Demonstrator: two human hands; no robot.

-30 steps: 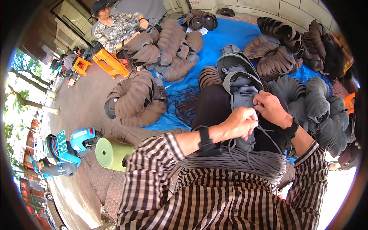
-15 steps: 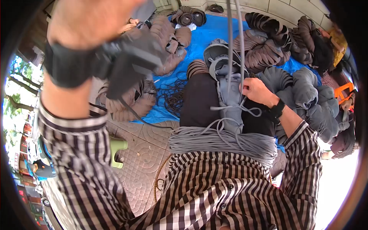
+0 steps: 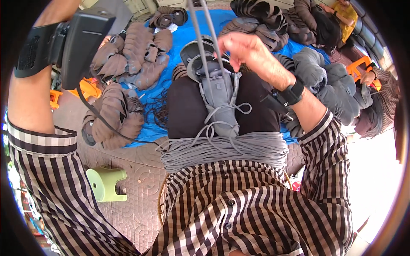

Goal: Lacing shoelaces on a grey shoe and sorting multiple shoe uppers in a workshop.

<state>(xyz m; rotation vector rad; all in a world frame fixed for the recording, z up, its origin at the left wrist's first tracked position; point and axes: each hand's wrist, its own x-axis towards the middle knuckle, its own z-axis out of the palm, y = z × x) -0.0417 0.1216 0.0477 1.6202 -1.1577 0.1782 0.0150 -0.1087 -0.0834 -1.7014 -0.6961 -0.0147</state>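
Observation:
A grey lace-up shoe (image 3: 218,96) lies between my dark-clad thighs, its opening away from me. Two strands of its grey shoelace (image 3: 198,32) run taut from the shoe past the top edge. My right hand (image 3: 250,53) is above the shoe's right side, fingers curled and slightly blurred, thumb and forefinger apart beside one strand. The left arm is raised; only the base of my left hand (image 3: 55,10) shows at the top left, and its fingers are out of frame. A thick bundle of grey laces (image 3: 222,151) lies across my lap.
Nested brown shoe pieces (image 3: 139,51) and grey ones (image 3: 333,87) lie in heaps on a blue sheet (image 3: 183,27). A green stool (image 3: 106,183) stands on the paving at left. Another person in yellow (image 3: 344,19) sits at far right. A cable (image 3: 106,126) hangs from my left wrist device.
My right hand has lifted from the shoe's lacing up along the strand. The left hand has gone up and left, mostly out of frame. The whole view has shifted.

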